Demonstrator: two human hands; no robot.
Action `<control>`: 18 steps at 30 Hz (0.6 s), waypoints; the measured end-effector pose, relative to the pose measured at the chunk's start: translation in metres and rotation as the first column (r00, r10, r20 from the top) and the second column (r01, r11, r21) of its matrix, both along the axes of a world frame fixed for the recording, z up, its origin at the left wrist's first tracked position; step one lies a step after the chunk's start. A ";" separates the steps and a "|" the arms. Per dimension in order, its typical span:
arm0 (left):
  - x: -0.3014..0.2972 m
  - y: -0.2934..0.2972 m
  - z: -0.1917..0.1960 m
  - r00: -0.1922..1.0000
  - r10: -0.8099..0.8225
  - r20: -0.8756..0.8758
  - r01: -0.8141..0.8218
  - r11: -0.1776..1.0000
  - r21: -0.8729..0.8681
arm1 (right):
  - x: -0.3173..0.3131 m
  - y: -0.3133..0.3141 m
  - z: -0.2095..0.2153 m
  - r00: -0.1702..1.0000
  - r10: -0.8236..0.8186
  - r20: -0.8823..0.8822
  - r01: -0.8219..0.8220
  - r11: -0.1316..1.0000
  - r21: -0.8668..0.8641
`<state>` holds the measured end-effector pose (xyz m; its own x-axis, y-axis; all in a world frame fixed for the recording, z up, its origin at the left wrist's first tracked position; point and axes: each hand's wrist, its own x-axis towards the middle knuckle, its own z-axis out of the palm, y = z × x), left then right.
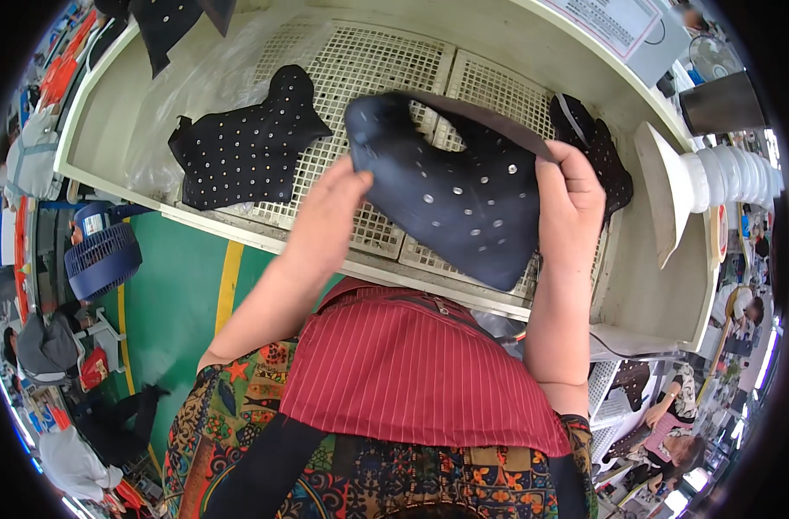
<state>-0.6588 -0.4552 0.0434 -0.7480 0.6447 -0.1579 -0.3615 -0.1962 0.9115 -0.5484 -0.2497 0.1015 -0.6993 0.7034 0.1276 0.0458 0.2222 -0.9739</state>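
Between my two hands hangs a black sheet piece (463,186) with rounded cut edges, a curved cutout and scattered shiny round holes or studs, slightly blurred. My left hand (334,203) pinches its left edge, thumb uppermost. My right hand (571,195) is closed on its right edge, fingers curled over a brownish-black fold. To the left, a similar black studded piece (247,143) lies flat on the grid. Another dark dotted piece (606,160) lies at the right, partly behind my right hand.
A pale-walled bench tray (92,130) with a plastic grid floor (368,65) surrounds the pieces. Clear plastic film (152,151) lies at its left. A white funnel-shaped duct (662,195) juts in at the right. A blue fan (102,259) stands at the left; people work farther off.
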 end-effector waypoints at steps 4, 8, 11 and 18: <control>-0.038 0.015 0.038 0.667 -0.149 -0.730 -0.089 0.957 -0.277 | 0.020 -0.005 -0.060 0.988 0.085 0.126 -0.042 0.950 -0.311; -0.052 0.048 0.026 0.457 -0.423 -0.782 -0.002 0.879 -0.476 | 0.037 -0.015 -0.129 0.920 0.202 0.336 0.044 0.797 -0.602; -0.049 0.062 0.007 0.457 -0.536 -0.710 0.049 0.812 -0.582 | 0.039 -0.006 -0.147 0.853 0.289 0.435 -0.024 0.854 -0.519; -0.057 0.082 0.003 0.453 -0.622 -0.639 0.148 0.759 -0.634 | 0.004 0.017 -0.152 0.893 0.060 0.447 -0.053 0.998 -0.027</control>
